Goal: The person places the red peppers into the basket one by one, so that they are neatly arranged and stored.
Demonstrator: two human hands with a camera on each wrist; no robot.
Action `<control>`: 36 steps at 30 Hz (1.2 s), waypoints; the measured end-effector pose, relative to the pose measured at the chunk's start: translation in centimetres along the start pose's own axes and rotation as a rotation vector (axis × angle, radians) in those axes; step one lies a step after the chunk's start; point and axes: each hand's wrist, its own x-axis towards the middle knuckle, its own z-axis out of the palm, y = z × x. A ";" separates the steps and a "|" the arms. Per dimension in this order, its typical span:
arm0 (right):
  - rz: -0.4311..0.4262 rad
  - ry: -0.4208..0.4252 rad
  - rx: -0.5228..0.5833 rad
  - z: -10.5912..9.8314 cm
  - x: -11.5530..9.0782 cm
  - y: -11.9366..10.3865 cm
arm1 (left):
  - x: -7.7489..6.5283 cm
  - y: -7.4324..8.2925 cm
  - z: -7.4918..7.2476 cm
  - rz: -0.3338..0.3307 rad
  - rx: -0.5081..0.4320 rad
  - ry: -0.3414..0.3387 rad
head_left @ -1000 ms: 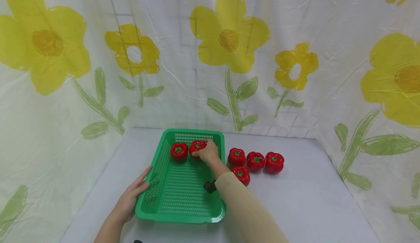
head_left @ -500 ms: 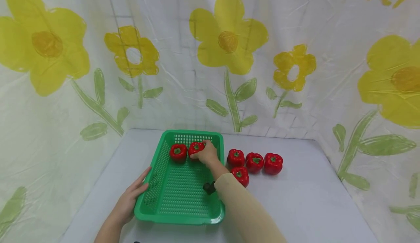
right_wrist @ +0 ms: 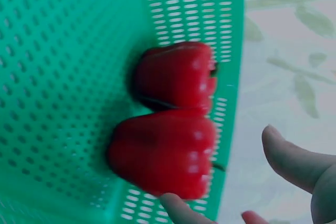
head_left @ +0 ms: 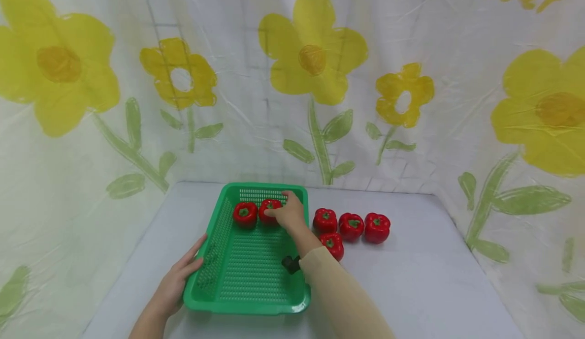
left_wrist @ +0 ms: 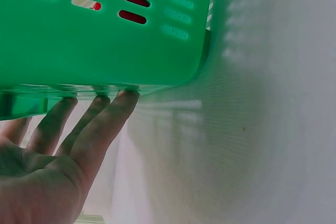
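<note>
Glossy red is what I find at the right hand (head_left: 292, 216): it is at the right-hand pepper (head_left: 269, 211) in the basket, its grip wide. On my right wrist feed the thumb stands well away from the skin, and one fingertip meets the pepper's side. From the head camera alone the thumb seems to overlap the fruit.

That pepper sits upright in the far end of the green basket (head_left: 247, 307), green stem up. A second pepper (head_left: 245, 215) stands just to its left, also stem up; from the right wrist I read the two as touching.

The left hand (head_left: 171, 283) is at the basket's left side, outside the wall. My left wrist view has its fingers extended, tips against the green plastic, curled round nothing.

Beyond the basket's right wall, four more red peppers rest on the white table (head_left: 420, 273): three in a row (head_left: 351, 227), and a fourth pepper (head_left: 332, 246) nearer me, partly behind the beige sleeve (head_left: 345, 296). A small black object (head_left: 290, 264) shows by the cuff. Behind everything hangs a pale sheet (head_left: 247, 141) with yellow flowers (head_left: 312, 59).
</note>
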 end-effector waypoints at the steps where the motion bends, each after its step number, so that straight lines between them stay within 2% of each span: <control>1: -0.011 -0.003 0.017 -0.2 -0.2 -0.2 | 0.0 0.0 0.0 -0.001 -0.002 0.001; 23: -0.137 0.031 0.217 -4.7 -4.9 -2.4 | 0.0 0.0 -0.1 0.008 0.019 -0.005; 36: -0.236 0.055 0.237 -7.1 -5.9 0.0 | 0.1 0.2 0.0 -0.003 0.003 -0.006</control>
